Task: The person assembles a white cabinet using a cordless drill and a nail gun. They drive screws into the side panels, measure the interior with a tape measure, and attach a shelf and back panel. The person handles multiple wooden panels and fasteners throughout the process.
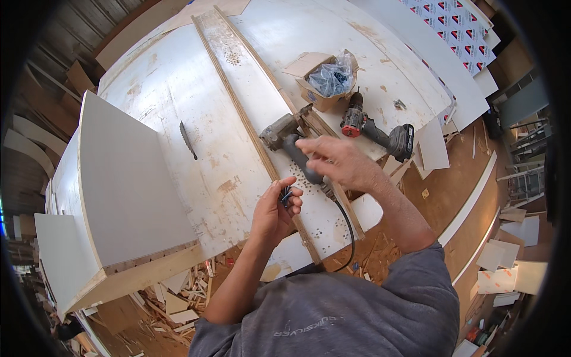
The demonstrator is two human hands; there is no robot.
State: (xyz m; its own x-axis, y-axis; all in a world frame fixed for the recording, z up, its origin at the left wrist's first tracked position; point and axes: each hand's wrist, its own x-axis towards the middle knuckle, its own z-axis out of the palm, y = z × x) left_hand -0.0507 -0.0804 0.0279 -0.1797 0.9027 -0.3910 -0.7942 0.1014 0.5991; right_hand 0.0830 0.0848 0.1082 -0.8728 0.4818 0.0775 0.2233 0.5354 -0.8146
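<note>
Slim dark metal fasteners (pixel 286 194) are cupped in the curled left hand (pixel 277 206), prob so none get dropped; at two o'clock from it, the right hand (pixel 344 159) is held kinda half-open.

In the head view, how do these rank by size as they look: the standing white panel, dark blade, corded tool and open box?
1. Standing white panel, clearly largest.
2. Open box and corded tool: too alike to rank.
3. Dark blade, smallest.
</note>
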